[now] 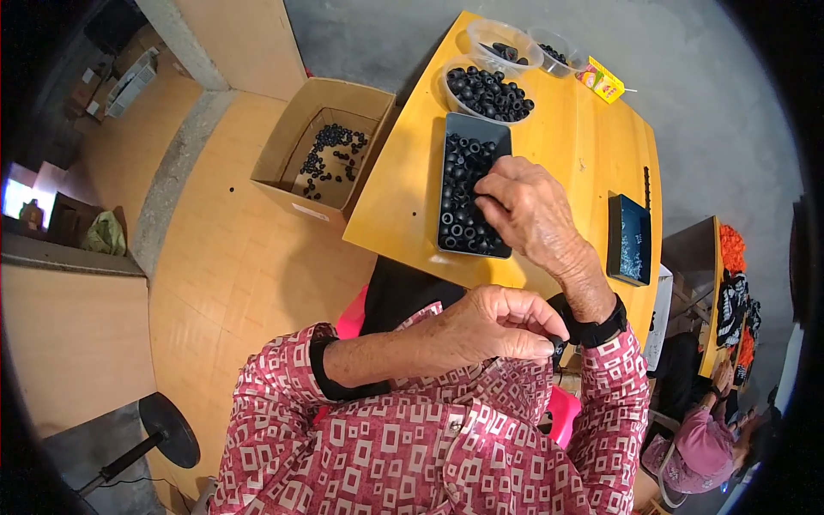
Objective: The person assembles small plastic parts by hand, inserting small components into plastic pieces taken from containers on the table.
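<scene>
We start with the small black rings [462, 206] heaped in the dark rectangular tray [452, 129], which sits on the yellow surface [566, 154] just ahead of us. They look like short rubber or plastic rings: light, fairly stiff, loose and inclined to roll, so we judge each one best pinched across its outer rim between thumb and forefinger, one at a time. Our right hand [532, 210] lies over the tray's 3 o'clock edge, its fingers [493, 184] curled down into the heap and drawn close together; whether they have closed on a ring we cannot tell, since the knuckles hide the tips. Our left hand [493, 324] hangs lower, off the surface near our chest, its fingers bent in against the thumb around something small and dark at the tips [556, 343]; it is too hidden to name.

At 12 o'clock from the tray stands a clear round bowl [455, 73] full of the same black rings, and beyond it two more clear tubs [506, 39] holding a few dark pieces. A small yellow packet [601, 81] lies at 1 o'clock. A second dark tray [629, 239] rests at 3 o'clock, well apart. At 9 o'clock, on the floor, an open cardboard box [322, 146] holds scattered black rings. Another person in pink [699, 442] sits at 5 o'clock.
</scene>
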{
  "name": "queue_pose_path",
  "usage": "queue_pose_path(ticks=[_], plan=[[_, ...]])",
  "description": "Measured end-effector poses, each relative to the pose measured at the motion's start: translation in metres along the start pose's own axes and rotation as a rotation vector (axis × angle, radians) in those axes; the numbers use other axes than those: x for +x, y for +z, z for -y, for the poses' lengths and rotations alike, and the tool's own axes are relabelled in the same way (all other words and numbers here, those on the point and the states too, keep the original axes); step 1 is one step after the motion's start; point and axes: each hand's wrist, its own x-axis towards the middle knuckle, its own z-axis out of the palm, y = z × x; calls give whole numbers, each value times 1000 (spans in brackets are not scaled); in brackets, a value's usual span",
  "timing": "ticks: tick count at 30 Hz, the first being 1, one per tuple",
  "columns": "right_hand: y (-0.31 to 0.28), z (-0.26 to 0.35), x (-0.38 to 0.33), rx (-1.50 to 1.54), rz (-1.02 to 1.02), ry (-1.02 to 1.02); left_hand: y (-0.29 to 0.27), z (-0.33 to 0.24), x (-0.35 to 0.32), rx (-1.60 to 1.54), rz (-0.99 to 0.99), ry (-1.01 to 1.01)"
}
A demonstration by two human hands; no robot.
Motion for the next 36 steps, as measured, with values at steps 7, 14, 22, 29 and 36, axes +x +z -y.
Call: queue_pose_path(ticks=[7,14,22,29,36], plan=[[22,5,6,-204,104,60,-3,-3,0,65,-13,50],[31,7,4,-168,20,103,-5,0,3,-9,-18,55],[9,1,-7,1,-180,155,-9,-4,2,-51,-81,66],[-35,6,-58,-52,-225,289,-16,-2,3,-68,-305,192],[-4,-20,-132,-127,-188,499,-20,3,7,-80,-325,126]])
